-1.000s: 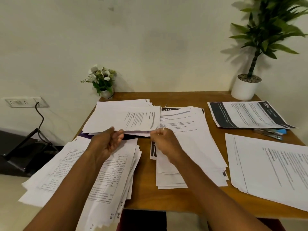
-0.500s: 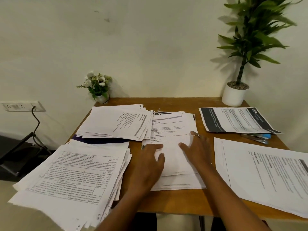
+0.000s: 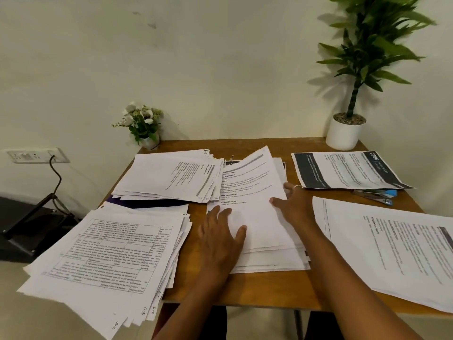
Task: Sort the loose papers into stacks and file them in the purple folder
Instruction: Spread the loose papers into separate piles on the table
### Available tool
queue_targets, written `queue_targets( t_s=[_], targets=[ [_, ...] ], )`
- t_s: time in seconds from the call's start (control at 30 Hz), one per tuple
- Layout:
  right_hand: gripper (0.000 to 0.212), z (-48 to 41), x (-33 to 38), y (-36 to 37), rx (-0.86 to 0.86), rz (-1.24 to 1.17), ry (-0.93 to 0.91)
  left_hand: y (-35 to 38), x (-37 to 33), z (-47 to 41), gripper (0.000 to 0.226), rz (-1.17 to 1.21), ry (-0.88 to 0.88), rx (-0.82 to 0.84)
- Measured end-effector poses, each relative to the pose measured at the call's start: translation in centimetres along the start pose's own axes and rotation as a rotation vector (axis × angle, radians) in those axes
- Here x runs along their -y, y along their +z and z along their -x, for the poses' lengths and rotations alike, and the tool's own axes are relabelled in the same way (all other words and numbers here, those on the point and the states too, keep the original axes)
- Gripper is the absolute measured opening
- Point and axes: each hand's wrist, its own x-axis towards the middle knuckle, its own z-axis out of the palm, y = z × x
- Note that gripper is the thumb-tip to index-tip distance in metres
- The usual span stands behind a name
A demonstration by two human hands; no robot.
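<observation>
Squaring the middle paper stack (image 3: pixel 255 187) on the worktop (image 3: pixel 269 290).
Left hand (image 3: pixel 220 236) and right hand (image 3: pixel 294 207) flat, grip released; sheets likely light, slippery: hold both side edges. Purple folder (image 3: pixel 147 203) under far-left stack (image 3: pixel 166 175).

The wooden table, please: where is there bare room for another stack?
The table is bare along the back between the flower pot and white plant pot, and narrowly at the front below the middle stack. Papers crowd the rest.
</observation>
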Motion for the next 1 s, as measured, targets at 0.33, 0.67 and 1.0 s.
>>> queue_targets(
  t_s=[0.33,0.67,1.0],
  targets=[
    [0.033,0.3,0.3,-4.2,0.002,-0.395,0.12,-1.0,-0.2,0.6,0.056,0.368,-0.077,-0.076],
    [0.033,2.2,2.2,-3.8,0.004,-0.606,0.123,-4.5,-1.3,1.3,0.058,0.74,-0.211,-0.017],
    [0.023,2.9,3.4,-0.8,0.121,-0.776,0.228,-13.8,3.1,-4.5,0.022,0.911,-0.495,-0.033]
  ],
)
